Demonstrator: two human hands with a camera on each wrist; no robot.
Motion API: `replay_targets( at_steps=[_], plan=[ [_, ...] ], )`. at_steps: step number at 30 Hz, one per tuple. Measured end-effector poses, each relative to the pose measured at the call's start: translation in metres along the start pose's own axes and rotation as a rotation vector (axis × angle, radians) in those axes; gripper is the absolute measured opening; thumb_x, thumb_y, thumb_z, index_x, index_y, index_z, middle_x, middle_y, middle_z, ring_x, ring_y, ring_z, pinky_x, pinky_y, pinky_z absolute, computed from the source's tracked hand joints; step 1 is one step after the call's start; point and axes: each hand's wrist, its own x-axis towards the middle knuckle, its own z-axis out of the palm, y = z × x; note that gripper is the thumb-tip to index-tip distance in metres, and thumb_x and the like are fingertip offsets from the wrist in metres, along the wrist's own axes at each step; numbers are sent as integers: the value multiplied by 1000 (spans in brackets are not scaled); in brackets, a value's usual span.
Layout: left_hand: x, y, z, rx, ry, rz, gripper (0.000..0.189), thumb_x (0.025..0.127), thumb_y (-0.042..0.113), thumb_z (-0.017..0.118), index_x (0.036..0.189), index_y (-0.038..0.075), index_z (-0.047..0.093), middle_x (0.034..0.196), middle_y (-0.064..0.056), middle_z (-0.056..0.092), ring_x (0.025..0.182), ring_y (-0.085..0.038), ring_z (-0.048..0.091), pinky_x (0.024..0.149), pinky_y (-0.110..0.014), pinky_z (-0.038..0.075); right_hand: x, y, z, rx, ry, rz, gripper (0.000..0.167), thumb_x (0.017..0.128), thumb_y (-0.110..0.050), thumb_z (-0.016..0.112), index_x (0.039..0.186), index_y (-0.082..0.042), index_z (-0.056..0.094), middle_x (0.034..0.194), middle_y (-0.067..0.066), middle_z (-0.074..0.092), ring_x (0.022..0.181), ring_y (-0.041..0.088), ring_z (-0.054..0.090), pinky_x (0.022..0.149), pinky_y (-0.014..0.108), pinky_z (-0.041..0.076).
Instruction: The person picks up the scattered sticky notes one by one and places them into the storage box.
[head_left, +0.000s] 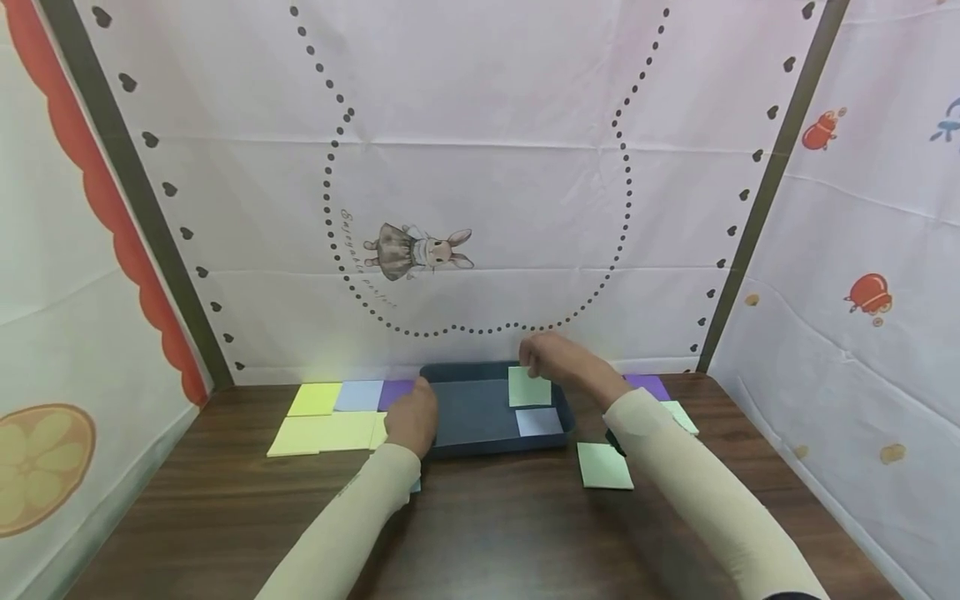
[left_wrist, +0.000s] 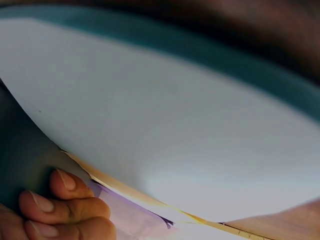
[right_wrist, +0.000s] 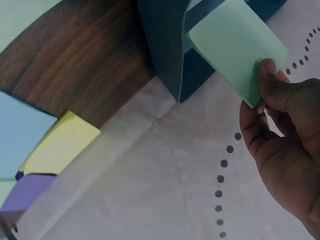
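Observation:
My right hand point(head_left: 555, 357) pinches a pale green sticky note pad point(head_left: 529, 387) by its edge, above the right part of a dark blue-grey tray point(head_left: 468, 452). In the right wrist view, the thumb lies on the face of the pad point(right_wrist: 235, 47). Inside the tray, at the right, lies a light blue sticky note pad point(head_left: 538, 422). My left hand point(head_left: 412, 419) grips the tray's left side; its curled fingers point(left_wrist: 75, 210) show against the dark wall in the left wrist view. A large pale surface point(left_wrist: 160, 115) fills most of that view, too close to identify.
Left of the tray are yellow pads point(head_left: 313, 399), a light blue pad point(head_left: 358, 396) and a purple pad point(head_left: 394, 392). A green pad point(head_left: 604, 466) lies front right, with another purple pad point(head_left: 647, 386) behind the right forearm. A printed cloth point(head_left: 480, 192) hangs behind the table.

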Motion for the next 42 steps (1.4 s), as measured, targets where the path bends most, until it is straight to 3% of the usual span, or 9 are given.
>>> replay_targets(
  at_steps=[7, 16, 23, 35, 42],
  plan=[
    [0, -4, 5, 17, -11, -5, 33, 113, 8, 53, 141, -9, 53, 62, -7, 58, 49, -23, 60, 38, -48, 52, 11, 10, 7, 49, -49, 33, 19, 98, 5, 79, 113, -7, 81, 114, 9, 80, 102, 23, 69, 99, 44, 63],
    [-1, -1, 2, 3, -50, -29, 36, 113, 8, 53, 145, -8, 51, 66, -9, 61, 53, -25, 63, 41, -50, 54, 19, 26, 15, 79, -34, 42, 19, 99, 5, 76, 111, -8, 79, 113, 9, 78, 100, 24, 66, 91, 40, 59],
    [-3, 4, 4, 2, -31, -25, 31, 113, 7, 52, 141, -6, 52, 66, -10, 62, 53, -27, 64, 42, -51, 56, 26, 33, 27, 81, -15, 86, 21, 98, 7, 75, 111, -9, 79, 117, 10, 79, 104, 26, 68, 98, 45, 61],
    [-8, 7, -1, 55, 2, 5, 35, 112, 7, 54, 143, -8, 54, 64, -8, 59, 50, -22, 61, 40, -45, 53, 42, 42, 47, -26, -21, 59, 21, 94, 8, 80, 105, -10, 81, 110, 8, 80, 99, 24, 71, 92, 42, 62],
    [-7, 6, -6, 59, 18, 7, 40, 111, 6, 57, 148, -8, 53, 64, -8, 59, 50, -22, 61, 39, -46, 53, 66, 72, 73, -66, -14, 31, 20, 94, 4, 83, 106, -12, 82, 112, 8, 78, 94, 23, 68, 84, 40, 61]
  ],
)
